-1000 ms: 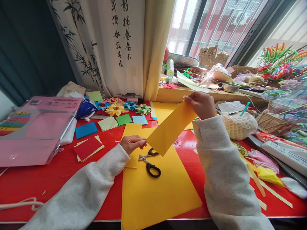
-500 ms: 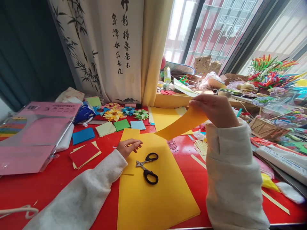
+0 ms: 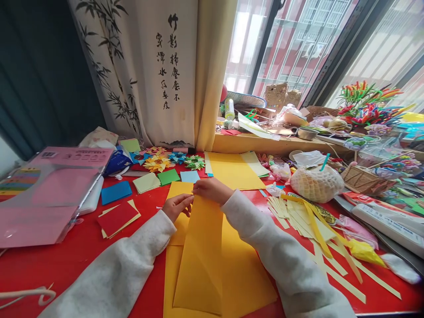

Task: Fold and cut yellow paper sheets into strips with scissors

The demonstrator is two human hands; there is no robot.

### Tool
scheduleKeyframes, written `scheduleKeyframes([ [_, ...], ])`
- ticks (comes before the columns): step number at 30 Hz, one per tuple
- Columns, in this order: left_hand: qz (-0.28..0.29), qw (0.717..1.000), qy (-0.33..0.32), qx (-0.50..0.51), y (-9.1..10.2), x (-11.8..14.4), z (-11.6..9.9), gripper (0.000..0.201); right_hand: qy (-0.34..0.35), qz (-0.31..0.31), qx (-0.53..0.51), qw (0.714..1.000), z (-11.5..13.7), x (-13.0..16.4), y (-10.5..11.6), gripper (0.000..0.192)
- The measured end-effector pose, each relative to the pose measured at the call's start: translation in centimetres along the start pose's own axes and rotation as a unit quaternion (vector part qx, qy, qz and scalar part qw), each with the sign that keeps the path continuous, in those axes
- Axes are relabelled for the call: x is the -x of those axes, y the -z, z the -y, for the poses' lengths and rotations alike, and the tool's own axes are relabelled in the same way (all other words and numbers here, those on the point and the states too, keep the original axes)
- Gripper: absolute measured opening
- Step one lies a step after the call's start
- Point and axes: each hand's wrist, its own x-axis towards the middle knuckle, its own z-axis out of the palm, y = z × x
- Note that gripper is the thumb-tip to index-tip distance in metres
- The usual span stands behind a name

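Note:
A broad strip of yellow-orange paper [image 3: 202, 260] hangs lengthwise toward me, over the stacked yellow sheets [image 3: 245, 274]. My right hand [image 3: 210, 191] is closed on its far end. Beside it, my left hand [image 3: 179, 206] has thumb and fingers drawn together at the strip's upper left corner, seemingly pinching it; the contact is partly hidden. Under and beyond the left hand lies a smaller yellow piece [image 3: 179, 189]. The black-handled scissors seen earlier on the sheets are out of sight, with the strip across that spot.
Left on the red table [image 3: 82, 274] lie a pink plastic-wrapped pack [image 3: 69, 185], blue paper [image 3: 115, 192] and red squares [image 3: 116, 218]. Folded paper flowers [image 3: 157, 162] and more yellow sheets [image 3: 232, 170] sit behind. Cut strips [image 3: 298, 216] and a net-wrapped fruit [image 3: 316, 183] are right.
My right hand has come down and left with the yellow strip, from raised at the right to beside my left hand. The strip now covers where the scissors lay.

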Motion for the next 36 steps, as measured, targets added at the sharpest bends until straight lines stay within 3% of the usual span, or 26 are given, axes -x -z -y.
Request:
scheduleKeyframes([
  [4,-0.016,1.0,0.002,-0.022,0.3,-0.3,0.5,0.03,-0.002,0.007,0.007,1.0,-0.4,-0.3,-1.6,0.015],
  [14,-0.062,0.998,0.008,-0.011,0.7,-0.4,0.9,0.032,-0.025,-0.061,0.037,0.997,0.2,-0.2,-3.0,0.012],
  [19,-0.06,0.998,-0.001,-0.026,0.8,-0.5,0.6,0.028,-0.037,-0.099,0.07,0.992,0.6,-0.1,-3.2,0.011],
  [29,-0.026,0.997,-0.028,-0.068,0.5,-0.2,0.2,0.019,-0.036,-0.165,0.076,0.983,-0.7,0.0,0.0,0.013],
  [36,-0.005,0.997,-0.032,-0.076,-0.1,0.3,-0.2,0.018,-0.073,-0.232,0.065,0.968,-3.1,0.6,3.4,0.015],
])
